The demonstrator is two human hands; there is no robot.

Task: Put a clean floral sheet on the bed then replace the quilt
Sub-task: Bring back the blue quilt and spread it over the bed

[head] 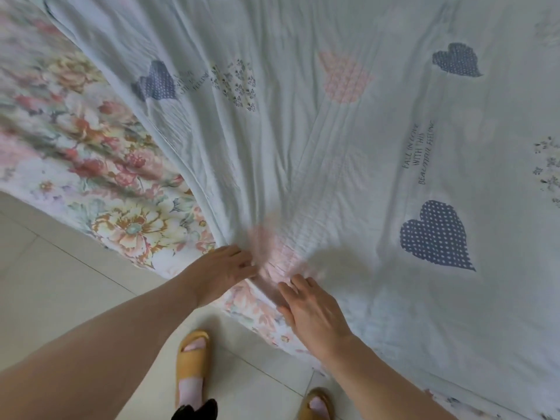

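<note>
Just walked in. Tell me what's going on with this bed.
A person stands at the bed's edge in yellow slippers, spreading the pale quilt with its heart patches over the floral sheet. The left hand grips a bunched fold of the quilt near the edge, and the right hand rests on it just beside. The sheet is already on; the quilt covers most of it, with a floral strip still showing on the left.

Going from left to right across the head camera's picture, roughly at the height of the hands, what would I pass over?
Tiled floor → floral sheet → left hand, gripping the bunched quilt edge → right hand, fingers on the quilt → pale quilt → dark dotted heart printed on it.
</note>
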